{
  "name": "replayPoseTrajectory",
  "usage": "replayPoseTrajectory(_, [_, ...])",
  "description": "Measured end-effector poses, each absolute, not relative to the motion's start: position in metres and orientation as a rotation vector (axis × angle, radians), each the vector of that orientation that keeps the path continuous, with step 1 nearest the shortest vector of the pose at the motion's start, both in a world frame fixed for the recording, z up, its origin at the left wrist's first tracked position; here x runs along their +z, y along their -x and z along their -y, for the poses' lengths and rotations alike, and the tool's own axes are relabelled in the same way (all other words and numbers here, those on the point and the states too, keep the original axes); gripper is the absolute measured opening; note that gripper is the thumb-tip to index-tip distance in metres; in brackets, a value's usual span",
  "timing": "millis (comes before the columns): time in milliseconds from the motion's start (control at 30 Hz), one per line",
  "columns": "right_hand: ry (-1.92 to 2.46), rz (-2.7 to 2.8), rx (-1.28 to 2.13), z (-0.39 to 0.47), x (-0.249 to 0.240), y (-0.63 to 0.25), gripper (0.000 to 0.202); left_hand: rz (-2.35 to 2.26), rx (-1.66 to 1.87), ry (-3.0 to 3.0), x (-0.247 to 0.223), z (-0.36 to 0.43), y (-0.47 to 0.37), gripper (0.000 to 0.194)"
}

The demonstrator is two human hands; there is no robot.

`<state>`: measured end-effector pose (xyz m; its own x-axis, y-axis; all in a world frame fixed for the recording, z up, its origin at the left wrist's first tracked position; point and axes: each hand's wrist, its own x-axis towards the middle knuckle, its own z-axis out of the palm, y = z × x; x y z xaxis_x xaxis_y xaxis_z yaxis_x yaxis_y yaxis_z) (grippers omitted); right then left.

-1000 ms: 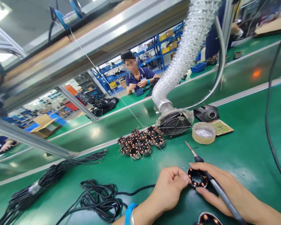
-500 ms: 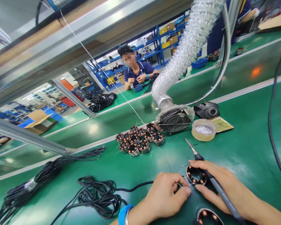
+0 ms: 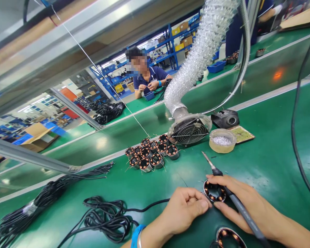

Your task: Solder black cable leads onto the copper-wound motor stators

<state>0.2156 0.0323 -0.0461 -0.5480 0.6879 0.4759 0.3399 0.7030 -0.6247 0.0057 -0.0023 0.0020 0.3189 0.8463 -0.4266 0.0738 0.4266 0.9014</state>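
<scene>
My right hand has a soldering iron tucked in its grip, the bare tip pointing up and away to the left. Its thumb and index finger also hold a ring-shaped motor stator with copper windings. My left hand is closed in a pinch at the stator's left edge, on a thin wire that its fingers mostly hide. A black cable runs in behind this hand from a loose coil on the left. Close to me, a second stator is cut off by the bottom edge.
Several stators stand grouped beside a fume extractor fan with a foil duct. A tub of silvery bits, a yellowish sponge tray and a black holder are right of it. Bundled cables lie left. A co-worker sits opposite.
My left fingers have closed in against the stator's edge, and the pale wire seen between them is now hidden. My right hand keeps its hold. The whole view has shifted slightly.
</scene>
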Motion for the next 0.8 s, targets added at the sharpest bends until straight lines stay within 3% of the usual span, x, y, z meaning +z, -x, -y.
replayPoseTrajectory(200, [0.784, 2.184, 0.604, -0.032, -0.047, -0.217, 0.046, -1.148, 0.566, -1.056, 0.001, 0.002, 0.001, 0.057])
replayPoseTrajectory(367, [0.797, 2.199, 0.602, -0.032, -0.045, -0.218, 0.043, -1.368, 0.332, -1.517, 0.017, -0.006, 0.015, 0.032])
replayPoseTrajectory(533, [0.805, 2.229, 0.597, -0.032, -0.042, -0.217, 0.042, -1.524, -0.002, -1.943, 0.018, -0.017, 0.032, 0.036])
replayPoseTrajectory(800, [0.806, 2.233, 0.556, -0.032, -0.042, -0.218, 0.043, -1.512, -0.11, -1.981, 0.014, -0.024, 0.037, 0.017])
